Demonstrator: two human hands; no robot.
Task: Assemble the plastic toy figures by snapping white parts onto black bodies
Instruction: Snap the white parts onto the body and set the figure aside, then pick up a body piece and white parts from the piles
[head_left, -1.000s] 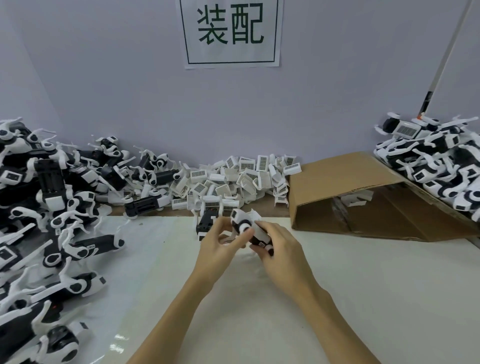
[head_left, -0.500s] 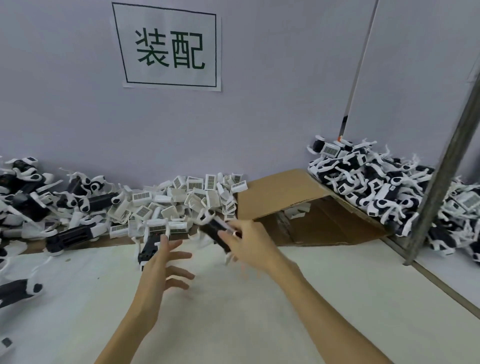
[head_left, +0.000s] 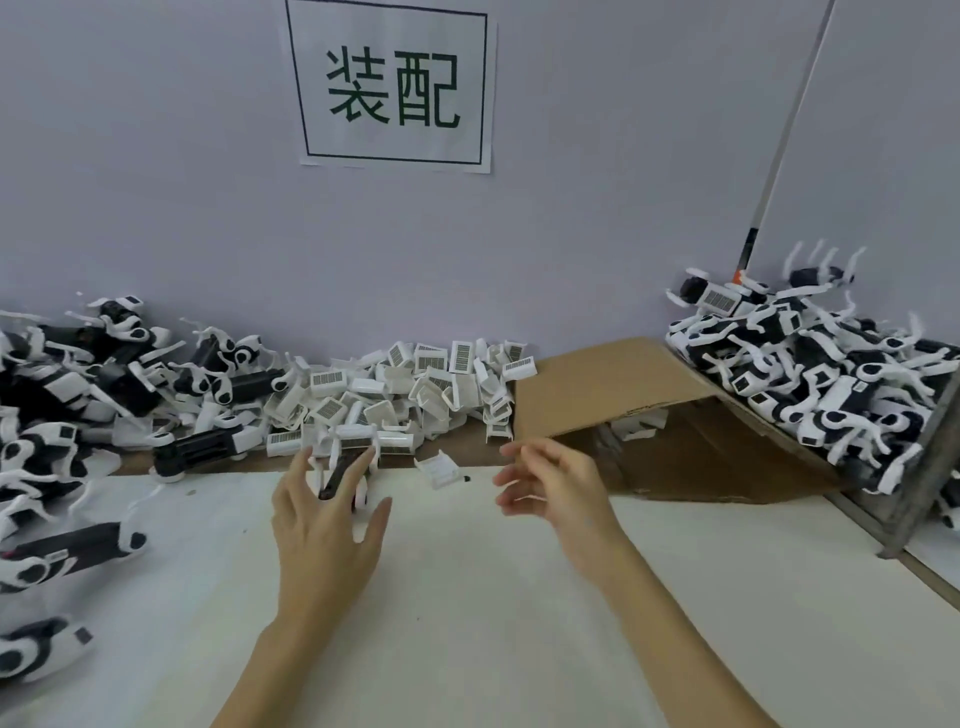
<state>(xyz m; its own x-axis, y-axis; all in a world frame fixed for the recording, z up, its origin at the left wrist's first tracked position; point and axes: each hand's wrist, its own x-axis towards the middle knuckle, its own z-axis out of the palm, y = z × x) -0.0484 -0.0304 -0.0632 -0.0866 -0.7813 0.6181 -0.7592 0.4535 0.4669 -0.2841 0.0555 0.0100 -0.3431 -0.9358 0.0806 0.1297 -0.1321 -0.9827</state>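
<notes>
hands: 2 | left hand (head_left: 324, 525) spread over one black body (head_left: 340, 470); right hand (head_left: 558, 486) empty

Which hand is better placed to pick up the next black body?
Left. The left hand has its spread fingers already over the black body at the mat's edge; the right hand hovers empty, farther right.

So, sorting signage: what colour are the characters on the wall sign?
Dark green, inside a thin dark border on the white wall sign; the head view shows it.
</notes>
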